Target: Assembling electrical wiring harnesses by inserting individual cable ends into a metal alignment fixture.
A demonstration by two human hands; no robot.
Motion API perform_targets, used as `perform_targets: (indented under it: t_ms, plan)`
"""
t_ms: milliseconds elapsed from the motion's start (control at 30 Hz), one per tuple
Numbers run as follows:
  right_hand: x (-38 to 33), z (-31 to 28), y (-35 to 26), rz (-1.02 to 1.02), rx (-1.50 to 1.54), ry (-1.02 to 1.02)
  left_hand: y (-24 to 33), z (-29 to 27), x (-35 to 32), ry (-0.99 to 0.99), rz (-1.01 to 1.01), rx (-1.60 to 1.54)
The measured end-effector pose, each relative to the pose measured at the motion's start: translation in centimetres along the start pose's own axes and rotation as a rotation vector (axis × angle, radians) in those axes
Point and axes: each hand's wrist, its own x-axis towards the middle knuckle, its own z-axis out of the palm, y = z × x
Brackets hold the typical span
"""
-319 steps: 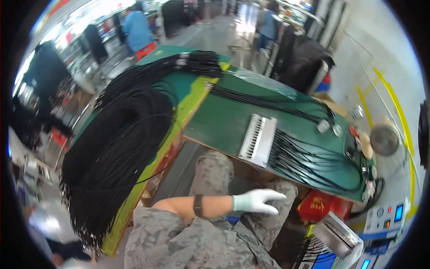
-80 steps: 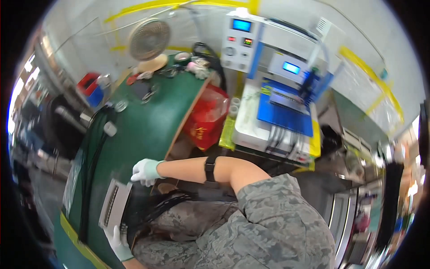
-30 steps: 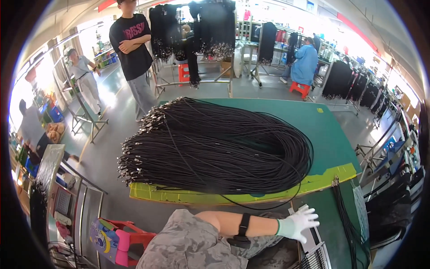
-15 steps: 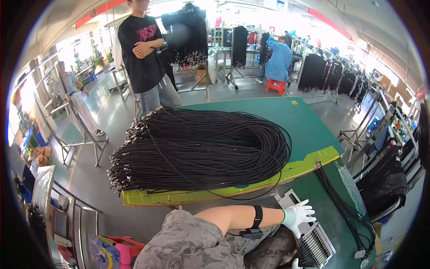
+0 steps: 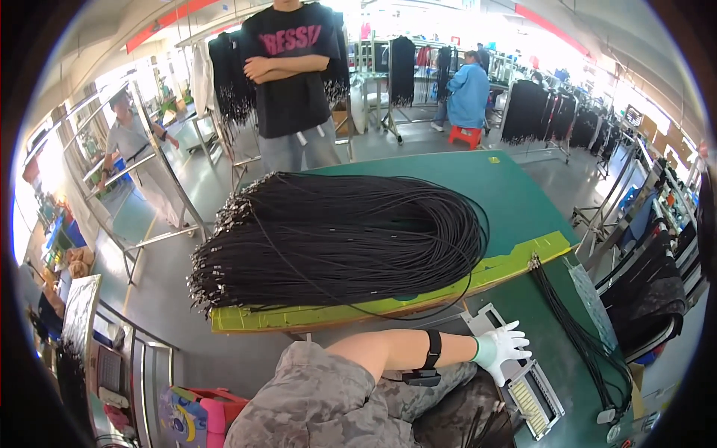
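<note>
My left hand (image 5: 504,352), in a white glove with a mint cuff, reaches in from the left with its fingers spread. It rests at the upper end of a metal fixture (image 5: 551,396) that has a row of cream-coloured slots (image 5: 529,407). Above my lap, at the lower edge, several dark cable ends (image 5: 480,425) stick up beside the fixture. My right hand is out of the picture. A large looped bundle of black cables (image 5: 351,243) with metal ends lies on the green table (image 5: 515,187) in front of me.
A thinner bunch of black cables (image 5: 571,325) lies on the green side bench (image 5: 553,299). A grey metal plate (image 5: 482,319) sits beyond my left hand. Across the table stands a person with folded arms (image 5: 295,82). Racks hung with black cables (image 5: 525,112) fill the background.
The black cables that lay in the fixture are gone from it, and its cream slots show. Cable ends now stand above my lap. My right glove's edge has left view; the standing person appears further right.
</note>
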Motion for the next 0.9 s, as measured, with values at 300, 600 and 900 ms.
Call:
perform_targets:
  t_ms: [300,600,900]
  plan:
    - [-2.5,-2.0,0.4,-0.304,-0.035,-0.12,2.2,0.3,-0.6,0.022,-0.001,0.088]
    - [1.1,4.6,-1.8,-0.118,-0.303,-0.311,15.0,-7.0,-6.5,-0.269,-0.266,-1.852]
    - [2.1,-3.0,5.7,-0.467,-1.113,0.385,11.9,-11.2,-2.5,0.241,-0.194,-2.034]
